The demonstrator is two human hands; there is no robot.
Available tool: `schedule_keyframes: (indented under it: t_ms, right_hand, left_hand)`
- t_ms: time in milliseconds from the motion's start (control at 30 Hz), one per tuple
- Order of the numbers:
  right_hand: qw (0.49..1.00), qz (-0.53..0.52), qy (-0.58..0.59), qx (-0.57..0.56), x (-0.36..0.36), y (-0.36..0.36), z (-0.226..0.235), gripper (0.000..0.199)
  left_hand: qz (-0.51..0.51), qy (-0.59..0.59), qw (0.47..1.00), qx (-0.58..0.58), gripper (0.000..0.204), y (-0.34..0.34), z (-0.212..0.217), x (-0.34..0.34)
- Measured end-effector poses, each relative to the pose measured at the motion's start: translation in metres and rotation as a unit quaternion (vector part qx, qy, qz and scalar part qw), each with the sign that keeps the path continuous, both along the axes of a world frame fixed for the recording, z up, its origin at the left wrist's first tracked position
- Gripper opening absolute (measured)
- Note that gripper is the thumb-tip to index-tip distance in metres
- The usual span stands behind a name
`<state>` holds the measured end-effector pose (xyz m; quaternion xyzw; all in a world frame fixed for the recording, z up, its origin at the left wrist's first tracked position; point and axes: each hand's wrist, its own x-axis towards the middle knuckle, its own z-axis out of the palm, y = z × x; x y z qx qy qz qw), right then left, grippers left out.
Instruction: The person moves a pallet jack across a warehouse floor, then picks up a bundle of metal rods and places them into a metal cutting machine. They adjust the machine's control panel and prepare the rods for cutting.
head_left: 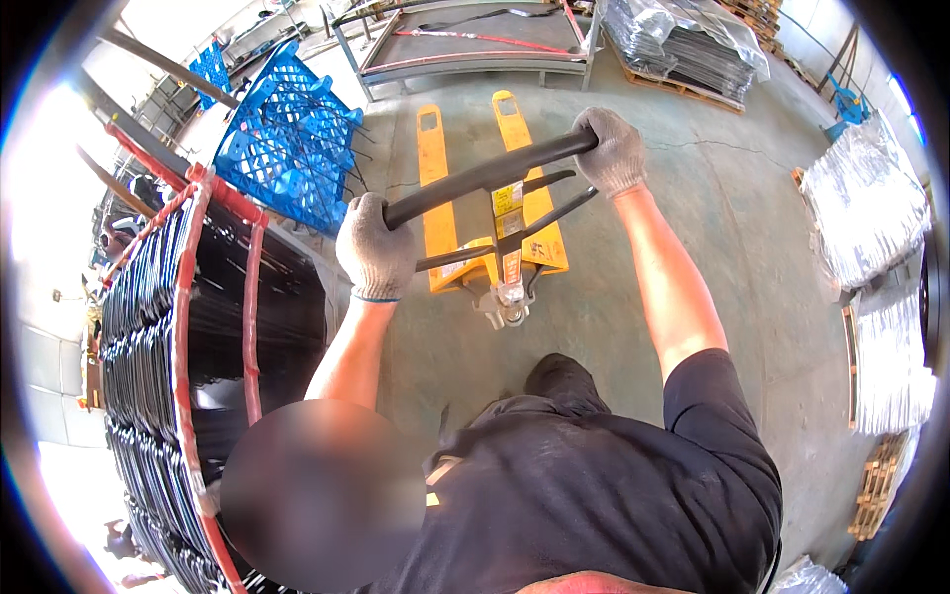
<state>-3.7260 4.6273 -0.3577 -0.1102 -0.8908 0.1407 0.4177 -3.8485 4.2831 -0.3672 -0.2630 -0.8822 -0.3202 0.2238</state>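
A yellow hand pallet truck (437, 188) stands on the concrete floor in front of me, its two forks pointing away. My left hand (376, 249), in a grey knit glove, grips the near left end of its black handle bar (485, 176). My right hand (614, 150), gloved the same way, grips the far right end of the bar. Both arms are stretched forward. The truck's forks are bare, with nothing on them. My black shirt fills the lower middle of the view.
A tall stack of black metal parts bound with red straps (188, 346) stands close on my left. A blue plastic pallet (287, 139) leans behind it. A low metal frame cart (475, 54) sits ahead, and foil-wrapped bundles (861, 198) and a wooden pallet (876, 485) line the right.
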Motion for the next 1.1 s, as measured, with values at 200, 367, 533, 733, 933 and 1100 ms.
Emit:
schedule_keyframes:
  t_ms: [200, 367, 533, 733, 933, 1100]
  right_hand:
    - [0.996, 0.077, 0.049, 0.021, -0.225, 0.102, -0.026, 0.013]
    - [0.996, 0.082, 0.026, -0.025, -0.346, 0.119, -0.041, 0.013]
    - [1.000, 0.025, -0.002, -0.017, -0.462, 0.114, -0.052, 0.013]
    - [0.999, -0.011, 0.029, -0.009, -0.588, 0.152, -0.078, 0.014]
    - [0.997, -0.077, -0.029, -0.009, -0.737, 0.248, -0.092, 0.013]
    - [0.992, -0.108, -0.070, -0.009, -0.805, 0.288, -0.102, 0.014]
  left_hand:
    - [0.055, 0.052, 0.997, 0.007, 0.008, 0.078, -0.021, -0.176]
    - [0.058, 0.053, 0.997, 0.027, 0.008, 0.095, -0.033, -0.296]
    - [0.050, 0.068, 0.996, 0.041, 0.011, 0.118, -0.066, -0.473]
    - [-0.044, 0.081, 0.994, 0.064, 0.012, 0.182, -0.079, -0.658]
    - [-0.055, 0.060, 0.995, 0.064, 0.009, 0.286, -0.100, -0.823]
    - [-0.076, 0.020, 0.996, 0.051, 0.008, 0.344, -0.115, -0.910]
